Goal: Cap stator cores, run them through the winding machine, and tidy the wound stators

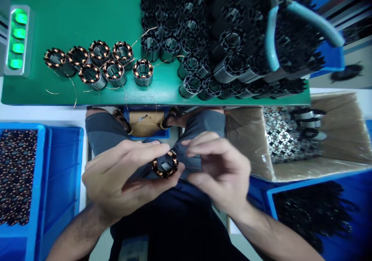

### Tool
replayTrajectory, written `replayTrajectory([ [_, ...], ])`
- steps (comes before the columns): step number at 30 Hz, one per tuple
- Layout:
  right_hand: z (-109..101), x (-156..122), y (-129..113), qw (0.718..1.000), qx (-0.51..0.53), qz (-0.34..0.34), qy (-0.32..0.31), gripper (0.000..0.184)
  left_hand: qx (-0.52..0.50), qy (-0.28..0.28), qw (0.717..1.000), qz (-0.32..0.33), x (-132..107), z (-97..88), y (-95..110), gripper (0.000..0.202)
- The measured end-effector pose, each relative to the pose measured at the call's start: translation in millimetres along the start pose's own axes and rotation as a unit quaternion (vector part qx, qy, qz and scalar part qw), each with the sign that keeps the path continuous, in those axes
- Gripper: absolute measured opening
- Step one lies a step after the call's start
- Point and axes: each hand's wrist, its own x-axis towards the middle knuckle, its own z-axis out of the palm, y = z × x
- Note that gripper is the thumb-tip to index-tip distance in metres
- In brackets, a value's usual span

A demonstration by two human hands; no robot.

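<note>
A motor stator (165, 167) with copper windings around its black-toothed rim is gripped between the thumb and fingers of my left hand (124, 175), above my lap. Its open end faces up toward me. Just to the right of it, my right hand (219, 168) hovers with thumb and fingers apart, and I see nothing held in it. Several copper-wound stators (143, 73) stand on the green mat (78, 16), some with loose wire ends sticking out. Farther right on the mat are many stators without copper (192, 85), packed close together and partly stacked.
Pliers with light blue handles (271, 40) show at the upper right, over the stacks. A light strip (20, 40) glows green at the left. Lower left, a blue bin (62, 168) stands beside packed wound parts. At right are a lined box (340, 137) of metal rings and black parts (314, 210).
</note>
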Motion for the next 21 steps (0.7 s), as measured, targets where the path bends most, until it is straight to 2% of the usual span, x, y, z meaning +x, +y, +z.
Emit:
replayTrajectory([
  [2, 3.8, -4.9, -0.8, 0.999, -0.007, -0.028, -0.037, 0.02, 0.002, -0.004, 1.0, 0.008, -0.1, 0.9, 1.2, 0.037],
  [5, 1.8, -4.1, -0.7, 0.998, -0.017, -0.032, -0.044, 0.021, 0.018, -0.011, 1.0, 0.013, 0.0, 5.0, 3.6, 0.037],
  [8, -5.4, 0.6, -0.3, 0.995, -0.048, -0.055, -0.063, 0.025, -0.005, -0.018, 1.0, -0.01, 0.4, 11.1, 5.9, 0.038],
  [11, -4.6, 1.1, -2.0, 0.995, -0.056, -0.069, -0.042, 0.021, -0.059, -0.039, 0.997, -0.028, 1.7, 17.9, 6.8, 0.033],
  [12, -1.3, -0.1, -2.9, 0.998, -0.04, -0.05, -0.021, 0.016, -0.073, -0.041, 0.996, -0.026, 2.4, 19.9, 6.9, 0.032],
  [14, 8.2, -3.6, -4.6, 0.999, 0.023, 0.031, 0.013, 0.003, -0.076, -0.03, 0.997, -0.012, 3.5, 23.1, 6.6, 0.032],
  [15, 13.5, -5.6, -5.1, 0.995, 0.063, 0.082, 0.017, 0.006, -0.066, -0.025, 0.997, -0.006, 3.8, 24.4, 6.1, 0.03],
  [17, 22.3, -9.4, -4.8, 0.977, 0.137, 0.162, 0.001, 0.023, -0.041, -0.027, 0.999, -0.008, 3.0, 26.5, 3.9, 0.024],
  [19, 27.2, -12.0, -3.1, 0.965, 0.18, 0.188, -0.017, 0.029, -0.02, -0.034, 0.999, -0.01, 0.2, 28.7, 0.3, 0.024],
  [21, 27.9, -12.7, -1.1, 0.964, 0.186, 0.191, -0.012, 0.014, -0.001, -0.029, 1.0, 0.01, -4.2, 31.2, -3.7, 0.024],
])
